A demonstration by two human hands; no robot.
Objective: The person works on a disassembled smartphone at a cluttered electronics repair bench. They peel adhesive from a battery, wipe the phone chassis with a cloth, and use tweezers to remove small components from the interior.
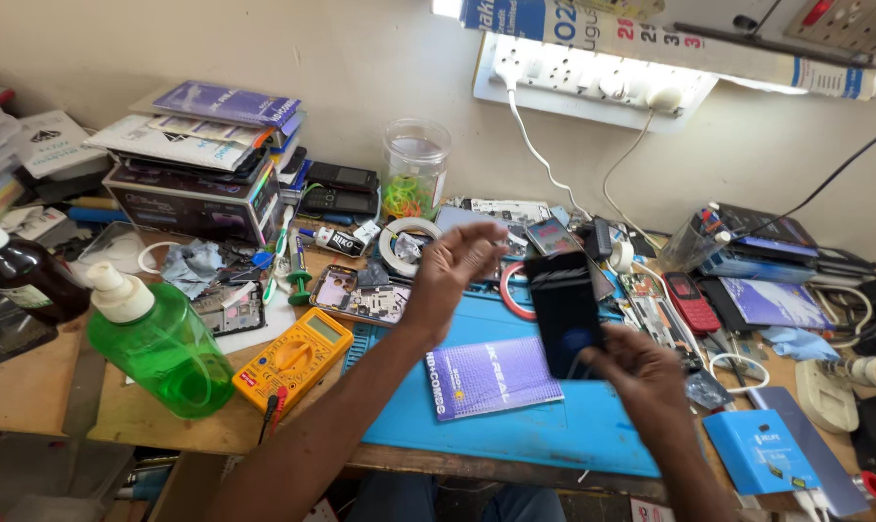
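At the far left a brown bottle (22, 275) and a green squeeze bottle (157, 348) stand close to the tabletop (32, 387) edge; both look easy to tip with an elbow, and a spill would run toward the yellow meter (293, 356) just beside the green one. The meter's leads hang over the front edge, where a sleeve or knee could snag them and drag it off.

The left hand (452, 271) is raised above the blue mat (554, 425), fingers loosely curled and grasping nothing. Under and behind it lie opened phone parts (360, 295), a tape roll (407, 237) and a clear jar (415, 164); a quick drop of that hand could scatter the small pieces.

A purple packet (491, 379) lies flat on the mat, the only thing on its near half, so the best open room is the bare mat around it.

The phone (563, 314) is held upright above the mat, gripped at its lower end by the right hand (641, 382). Judging by that low grip, the top is unsupported, and a slip would probably send it onto the mat or past the front edge, which is near.

To the right the tabletop is crowded: a red phone (691, 302), cables, and a blue box (761, 449) at the very front edge, which a wrist swing could knock off.
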